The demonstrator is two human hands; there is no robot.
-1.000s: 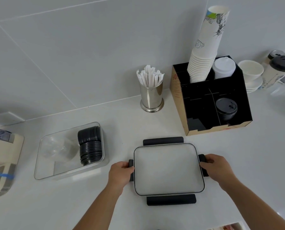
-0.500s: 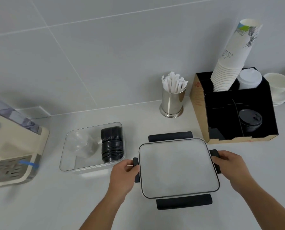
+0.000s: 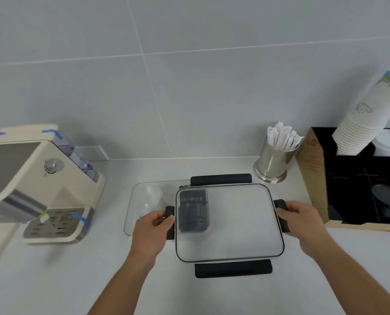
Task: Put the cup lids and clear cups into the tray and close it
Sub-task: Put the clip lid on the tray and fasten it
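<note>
A: What is being hidden or cut off?

B: The right part of the clear tray is being covered by the lid. The stack of black cup lids is being seen only through the lid's left end, blurred. A clear cup is being made out faintly in the tray's left part; how many there are cannot be told. The cardboard holder right of the lid is being cut off by the frame.

A: What is being held?

B: The lid's left clip is being gripped by the left hand, fingers curled shut around it. The right clip is being gripped likewise by the right hand.

A: What is standing around the lid?

B: A coffee machine is standing well left of it. A metal cup of paper sticks is standing behind its right corner, just beside the holder. Stacked paper cups are leaning out of the holder.

A: Which way is the lid being pointed?

B: It is being kept flat, long axis running left to right, overlapping the tray's right end.
</note>
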